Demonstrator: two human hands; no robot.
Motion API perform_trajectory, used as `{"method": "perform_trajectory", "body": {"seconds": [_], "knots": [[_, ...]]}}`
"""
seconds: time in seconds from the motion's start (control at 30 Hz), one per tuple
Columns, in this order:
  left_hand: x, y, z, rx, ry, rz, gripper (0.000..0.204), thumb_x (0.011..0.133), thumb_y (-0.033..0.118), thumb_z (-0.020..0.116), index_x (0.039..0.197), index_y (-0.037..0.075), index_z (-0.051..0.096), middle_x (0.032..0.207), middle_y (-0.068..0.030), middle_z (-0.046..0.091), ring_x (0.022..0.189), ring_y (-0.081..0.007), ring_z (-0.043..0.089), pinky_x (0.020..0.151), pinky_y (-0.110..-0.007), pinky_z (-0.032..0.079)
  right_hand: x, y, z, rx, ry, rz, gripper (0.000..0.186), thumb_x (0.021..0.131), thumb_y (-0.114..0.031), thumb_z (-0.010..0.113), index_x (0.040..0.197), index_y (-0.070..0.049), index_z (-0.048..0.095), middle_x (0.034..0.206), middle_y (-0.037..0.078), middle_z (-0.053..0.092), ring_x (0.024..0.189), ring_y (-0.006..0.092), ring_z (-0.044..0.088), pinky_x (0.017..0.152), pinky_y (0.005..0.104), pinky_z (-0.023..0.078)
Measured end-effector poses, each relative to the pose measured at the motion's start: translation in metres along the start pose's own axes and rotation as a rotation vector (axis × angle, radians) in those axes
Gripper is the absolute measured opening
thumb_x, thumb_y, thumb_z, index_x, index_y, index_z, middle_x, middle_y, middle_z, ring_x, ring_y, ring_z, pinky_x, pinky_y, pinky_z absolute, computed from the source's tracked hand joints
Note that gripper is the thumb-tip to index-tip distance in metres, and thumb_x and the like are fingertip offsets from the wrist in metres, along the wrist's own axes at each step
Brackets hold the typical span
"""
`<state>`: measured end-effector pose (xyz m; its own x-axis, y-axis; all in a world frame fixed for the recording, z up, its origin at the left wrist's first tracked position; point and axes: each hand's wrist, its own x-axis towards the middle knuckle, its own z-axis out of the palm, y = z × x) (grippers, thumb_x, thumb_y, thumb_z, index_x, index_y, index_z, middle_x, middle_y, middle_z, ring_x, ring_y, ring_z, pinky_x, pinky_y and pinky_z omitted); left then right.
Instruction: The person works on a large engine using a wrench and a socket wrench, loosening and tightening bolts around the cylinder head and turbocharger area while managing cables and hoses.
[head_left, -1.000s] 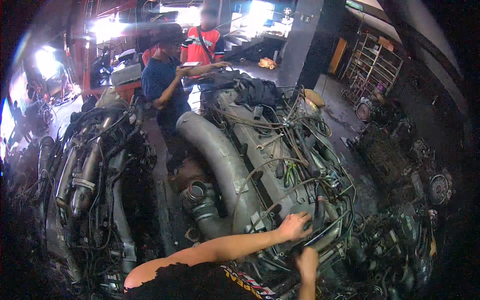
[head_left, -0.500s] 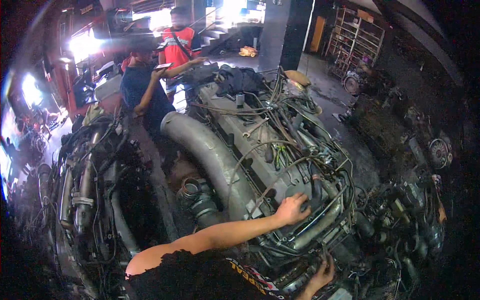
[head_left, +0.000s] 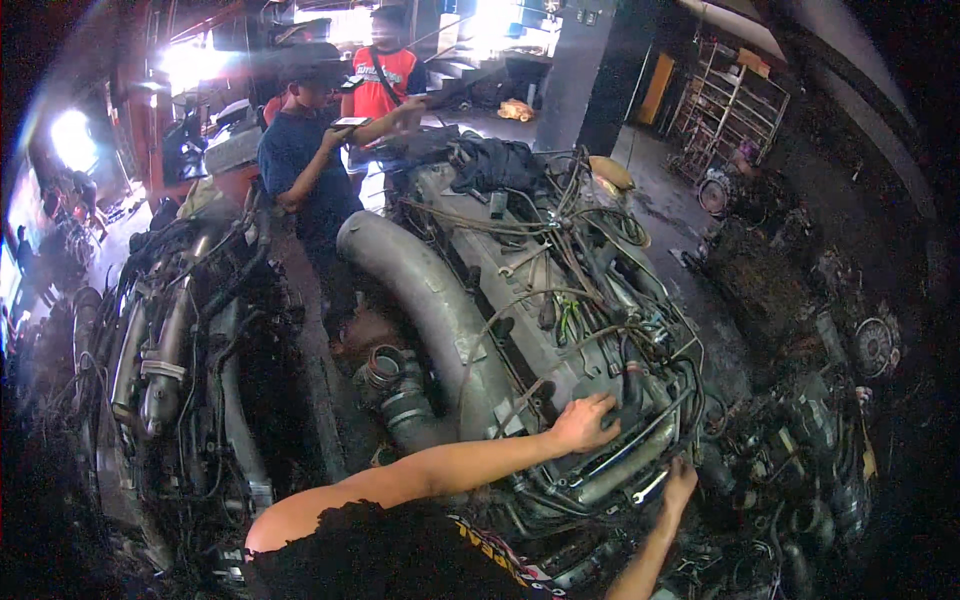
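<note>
In front of me lies a large grey engine [head_left: 525, 320] with a long flat cover, hoses and pipes. My left hand [head_left: 585, 424] leans on its near end, fingers bent and apart, beside a dark hose elbow [head_left: 631, 392]. I see no tool in that hand. My right hand [head_left: 680, 484] is closed on a shiny wrench [head_left: 651, 487], whose open jaw points left, close to a metal pipe [head_left: 630, 468] along the engine's right side. On the cover lies another open-ended wrench [head_left: 518, 257], near some green-handled pliers [head_left: 566, 318].
A wide grey duct [head_left: 420, 290] curves along the engine's left. Another engine [head_left: 165, 350] stands at left. Two people are beyond; one in dark blue [head_left: 305, 150] holds a phone [head_left: 349, 122]. Greasy parts [head_left: 790, 450] crowd the right. Metal shelves [head_left: 730, 105] stand far back.
My right hand has risen from low beside the engine, up and right, and the wrench in it now shows. My left hand stays put. The view has shifted slightly.
</note>
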<state>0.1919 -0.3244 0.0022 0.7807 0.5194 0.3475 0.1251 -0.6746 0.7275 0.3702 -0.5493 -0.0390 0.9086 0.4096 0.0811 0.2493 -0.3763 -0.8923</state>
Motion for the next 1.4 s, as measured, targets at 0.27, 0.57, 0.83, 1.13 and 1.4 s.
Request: {"method": "perform_trajectory", "body": {"seconds": [0.27,0.57,0.83,1.13,1.4], "knots": [[-0.003,0.001,-0.003,0.018,-0.028,-0.038,0.045,0.075,0.034,0.058,0.11,0.005,0.052,0.116,-0.0189,0.051,0.102,-0.0371,0.053,0.083,-0.046,0.045,-0.051,-0.079,0.088,-0.976,-0.109,-0.33,0.017,0.071,-0.015,0.064,0.081,-0.002,0.061,0.072,0.021,0.061,0.067,0.0397,0.059,0.061,0.049,0.044],[0.001,-0.004,0.005,-0.029,0.057,0.007,0.046,0.074,0.03,0.061,0.108,0.0,0.054,0.116,-0.0235,0.051,0.098,-0.0397,0.054,0.084,-0.045,0.046,-0.153,-0.065,0.062,-0.172,0.332,-0.397,0.024,0.085,-0.017,0.055,0.092,0.006,0.059,0.09,0.022,0.059,0.085,0.0338,0.057,0.075,0.0382,0.045],[0.003,-0.008,0.01,-0.016,0.136,0.071,0.039,0.075,0.029,0.06,0.103,0.002,0.054,0.104,-0.0201,0.054,0.089,-0.0404,0.056,0.076,-0.046,0.047,-0.137,-0.019,0.038,0.29,0.718,0.079,0.031,0.088,-0.022,0.053,0.105,0.004,0.054,0.105,0.015,0.056,0.091,0.0233,0.053,0.078,0.033,0.043],[0.002,-0.004,0.004,-0.048,0.028,0.018,0.039,0.076,0.028,0.058,0.105,0.004,0.052,0.111,-0.0193,0.05,0.092,-0.0403,0.055,0.079,-0.047,0.046,-0.052,0.043,-0.007,0.082,0.377,0.001,0.042,0.083,-0.019,0.06,0.114,0.008,0.049,0.113,0.017,0.054,0.097,0.0261,0.052,0.083,0.0361,0.042],[0.0,-0.008,0.006,-0.021,0.047,0.021,0.045,0.075,0.028,0.06,0.111,0.002,0.051,0.111,-0.0199,0.052,0.093,-0.0384,0.055,0.08,-0.045,0.046,-0.024,-0.042,0.038,-0.443,0.202,-0.336,0.041,0.08,-0.013,0.058,0.113,0.01,0.05,0.102,0.028,0.057,0.097,0.039,0.054,0.087,0.0385,0.04]]}}
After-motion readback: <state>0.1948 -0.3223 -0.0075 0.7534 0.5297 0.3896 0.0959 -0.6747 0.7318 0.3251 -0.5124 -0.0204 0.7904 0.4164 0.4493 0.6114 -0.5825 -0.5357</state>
